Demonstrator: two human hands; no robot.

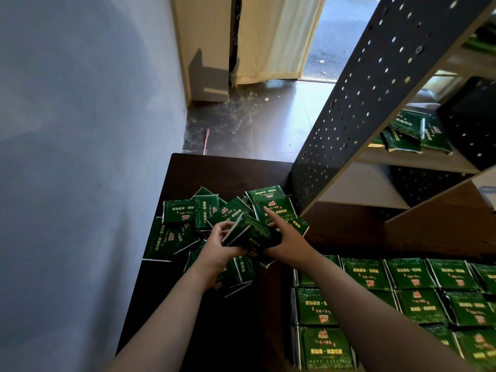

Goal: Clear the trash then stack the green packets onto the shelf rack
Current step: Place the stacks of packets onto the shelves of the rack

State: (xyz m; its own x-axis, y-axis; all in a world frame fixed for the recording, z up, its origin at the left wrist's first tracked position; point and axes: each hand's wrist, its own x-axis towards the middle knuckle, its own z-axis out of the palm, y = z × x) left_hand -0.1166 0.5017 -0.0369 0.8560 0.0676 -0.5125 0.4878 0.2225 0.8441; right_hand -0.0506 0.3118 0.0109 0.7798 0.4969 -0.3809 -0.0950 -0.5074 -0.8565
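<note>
A heap of packets lies on the surface by the left wall. Rows of packets lie nearer, at right. The shelf rack stands behind right, with shelved packets on it. Left hand and right hand hold a stack over the heap.

Dark wood table nr blue-grey wall, cream curtain at back, glossy floor

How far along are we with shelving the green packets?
Done: a few packets lie on the shelf rack. In hand: left hand and right hand grip a bundle over the loose pile. Left: that pile, the neat rows on the table, and scraps on the floor.
</note>
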